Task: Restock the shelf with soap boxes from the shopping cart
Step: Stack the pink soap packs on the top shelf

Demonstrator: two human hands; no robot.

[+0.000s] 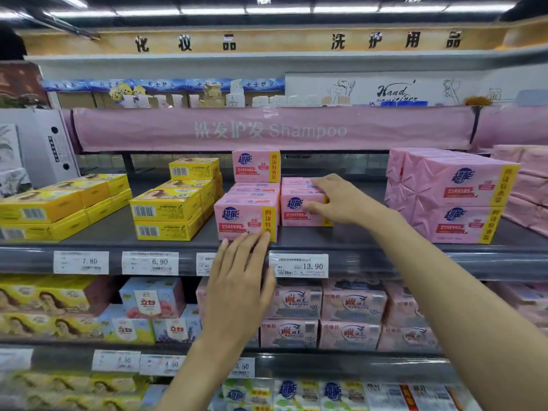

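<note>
Pink soap boxes stand on the dark middle shelf [355, 235]. My right hand [335, 200] grips a pink soap box [296, 210] at its right end, thumb on the front face and fingers over the top. To its left stands another pink soap box [240, 216] at the shelf front, with more pink boxes behind it and one [255, 166] set on top. My left hand [237, 277] is spread with straight fingers, its fingertips touching the lower front edge of that left box. The shopping cart is out of view.
Yellow soap boxes [166, 210] fill the shelf's left part. A tall stack of pink packs [453, 194] stands at the right. Price tags [299, 265] line the shelf edge. Lower shelves hold more soap packs [350, 304]. A pink "Shampoo" banner [267, 130] hangs above.
</note>
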